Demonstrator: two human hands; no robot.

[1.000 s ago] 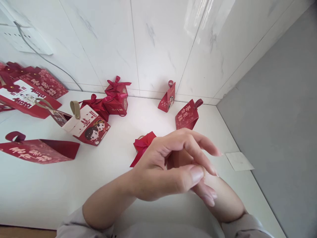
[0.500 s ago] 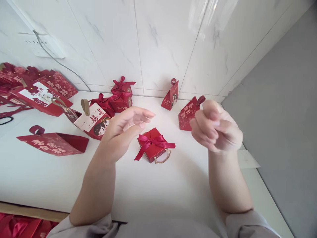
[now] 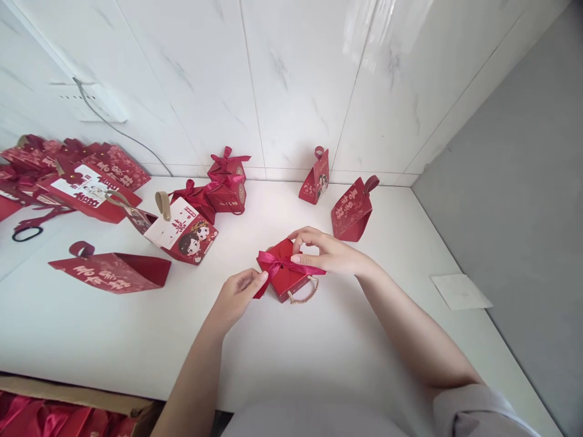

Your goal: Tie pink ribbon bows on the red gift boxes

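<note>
A small red gift box (image 3: 288,284) lies on the white tabletop in front of me, with a twisted gold cord handle (image 3: 307,296) at its near side. Across its top runs a shiny crimson ribbon (image 3: 274,263) tied in a bow. My left hand (image 3: 237,298) pinches the ribbon's left tail between thumb and fingers. From the right, my right hand (image 3: 328,251) reaches over the box, thumb and forefinger closed at the ribbon near the knot. The other right fingers curve over the box's far edge.
Red boxes with strap handles stand at left (image 3: 112,273), centre left (image 3: 182,233) and right (image 3: 353,209). Ribboned boxes (image 3: 228,185) sit by the tiled wall. Scissors (image 3: 28,232) lie by a heap of boxes (image 3: 93,188). An open carton (image 3: 77,394) is at lower left.
Both hands have come down onto the bow from above the table. The left now pinches a ribbon tail; the right has moved left from near the standing box to the ribbon.
</note>
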